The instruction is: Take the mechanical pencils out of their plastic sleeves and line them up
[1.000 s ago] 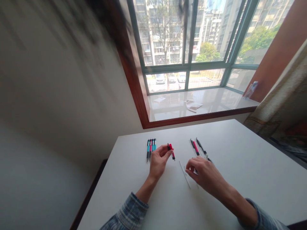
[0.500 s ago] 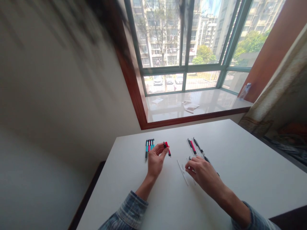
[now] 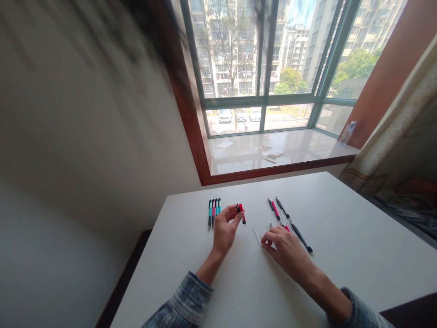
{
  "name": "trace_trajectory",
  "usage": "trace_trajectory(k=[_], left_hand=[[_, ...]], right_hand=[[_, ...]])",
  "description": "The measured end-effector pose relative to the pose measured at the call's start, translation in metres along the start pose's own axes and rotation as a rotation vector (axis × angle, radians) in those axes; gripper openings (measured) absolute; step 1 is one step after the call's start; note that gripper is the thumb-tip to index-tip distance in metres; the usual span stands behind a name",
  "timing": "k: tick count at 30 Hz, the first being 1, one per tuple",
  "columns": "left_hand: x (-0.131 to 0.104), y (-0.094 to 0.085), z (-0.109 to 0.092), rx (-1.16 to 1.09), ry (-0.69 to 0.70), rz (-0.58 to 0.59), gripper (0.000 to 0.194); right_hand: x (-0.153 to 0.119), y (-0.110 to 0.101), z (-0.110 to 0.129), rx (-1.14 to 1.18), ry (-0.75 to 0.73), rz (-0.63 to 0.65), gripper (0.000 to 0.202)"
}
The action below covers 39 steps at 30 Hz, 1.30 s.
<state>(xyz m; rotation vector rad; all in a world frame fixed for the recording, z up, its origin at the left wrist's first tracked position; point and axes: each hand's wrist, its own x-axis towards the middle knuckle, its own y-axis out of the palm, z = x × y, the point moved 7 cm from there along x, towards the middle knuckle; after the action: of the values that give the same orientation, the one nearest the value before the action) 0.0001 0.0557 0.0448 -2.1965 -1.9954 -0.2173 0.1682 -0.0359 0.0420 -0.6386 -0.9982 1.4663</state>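
In my left hand, raised a little above the table, thumb and fingers close on a red and black pen barrel. It looks shorter than the finished pens, and its inside cannot be seen. My right hand is low over the tabletop, its thumb and fingertips closed at a thin white pen refill whose upper part sticks out to the left. Under and behind the right hand lie pen parts, partly hidden: a red and black barrel piece and a black barrel piece.
Several whole pens in teal, red and black lie side by side at the table's back left. More pen parts lie at the back right. Beyond the white table is a windowsill with papers and a clear bottle.
My right hand has shifted slightly left and its fingers have come to the white refill. The left hand still holds the red and black barrel. The black part at right shows more.
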Motion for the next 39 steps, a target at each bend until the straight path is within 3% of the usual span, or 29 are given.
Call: trace_trajectory(k=[13, 20, 27, 33, 39], left_hand=[[-0.002, 0.003, 0.001, 0.021, 0.02, 0.036, 0.026], [-0.004, 0.006, -0.003, 0.055, 0.051, 0.05, 0.023], [-0.004, 0.006, 0.0, 0.179, 0.089, 0.081, 0.021], [-0.007, 0.008, -0.008, 0.272, 0.153, 0.112, 0.02], [-0.007, 0.008, -0.01, 0.26, 0.149, 0.119, 0.019]], right_hand=[[-0.013, -0.003, -0.005, -0.028, 0.011, -0.023, 0.004], [-0.011, -0.001, -0.007, -0.026, 0.038, 0.021, 0.013], [0.029, -0.039, -0.014, 0.254, 0.023, -0.045, 0.016], [0.065, -0.044, -0.013, 0.597, -0.04, -0.024, 0.022], [0.069, -0.056, -0.006, 0.487, -0.107, -0.161, 0.019]])
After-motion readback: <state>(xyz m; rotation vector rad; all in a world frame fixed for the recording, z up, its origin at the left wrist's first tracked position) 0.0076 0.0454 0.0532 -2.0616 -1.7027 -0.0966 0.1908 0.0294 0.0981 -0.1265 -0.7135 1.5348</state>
